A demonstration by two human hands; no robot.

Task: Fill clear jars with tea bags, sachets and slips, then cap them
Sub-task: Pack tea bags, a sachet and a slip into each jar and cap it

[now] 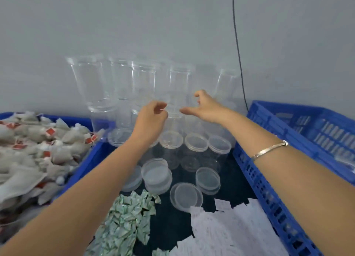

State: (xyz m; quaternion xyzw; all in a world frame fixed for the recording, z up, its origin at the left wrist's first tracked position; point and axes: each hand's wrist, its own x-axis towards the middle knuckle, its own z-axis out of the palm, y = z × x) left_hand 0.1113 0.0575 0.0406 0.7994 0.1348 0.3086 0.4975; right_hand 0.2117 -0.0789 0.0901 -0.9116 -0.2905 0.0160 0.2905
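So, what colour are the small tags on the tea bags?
Red tags, clearest in the head view.

A single view, worn on the head: a wide-angle lens facing forward and tilted down over the desk (169, 223). It sits close, so both forearms (86, 188) run in from the bottom corners. The wall (172, 25) fills the upper half, jars (146, 82) stand mid-frame, and blue crates (249, 169) bow outward at the left and right edges.
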